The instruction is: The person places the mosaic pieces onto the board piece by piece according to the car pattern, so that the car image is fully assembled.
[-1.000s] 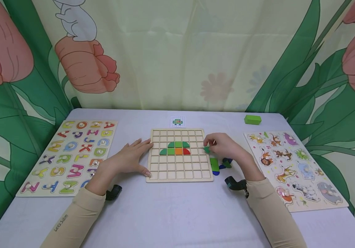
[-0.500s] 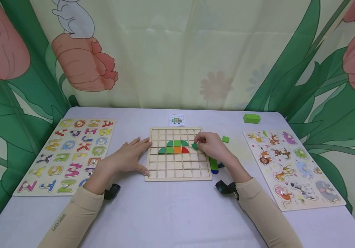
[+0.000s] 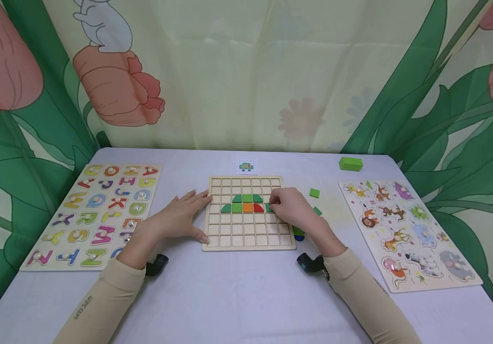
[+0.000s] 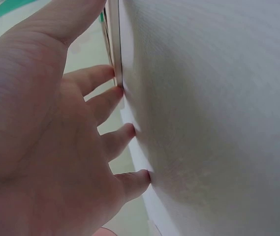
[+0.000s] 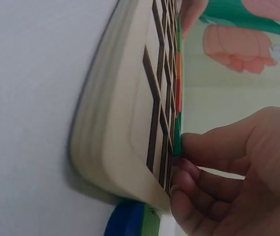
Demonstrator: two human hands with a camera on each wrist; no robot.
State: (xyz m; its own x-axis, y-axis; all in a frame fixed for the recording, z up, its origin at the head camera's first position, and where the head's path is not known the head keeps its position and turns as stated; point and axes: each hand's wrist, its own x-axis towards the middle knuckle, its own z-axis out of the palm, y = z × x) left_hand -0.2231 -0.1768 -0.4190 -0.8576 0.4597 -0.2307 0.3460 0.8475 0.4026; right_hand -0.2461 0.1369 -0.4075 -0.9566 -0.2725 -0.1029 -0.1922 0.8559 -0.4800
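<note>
— What is the right hand (image 3: pixel 291 209) doing?

— It pinches a green piece (image 3: pixel 269 208) against the wooden grid board (image 3: pixel 248 241), just right of the red piece (image 3: pixel 258 208) in the coloured row; whether it is seated is hard to tell.

— And the left hand (image 3: pixel 177 220)?

— Flat, fingers straight, pressing the board's left edge.

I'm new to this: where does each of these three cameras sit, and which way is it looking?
Head: worn on the head, looking forward and down at the grid board; shows both forearms, left hand, right hand.
Left wrist: on the left wrist, looking along the palm toward the board's edge; shows the left hand.
Right wrist: on the right wrist, looking sideways across the board; shows the right hand pinching a green piece.
Shared: all views show the board.
</note>
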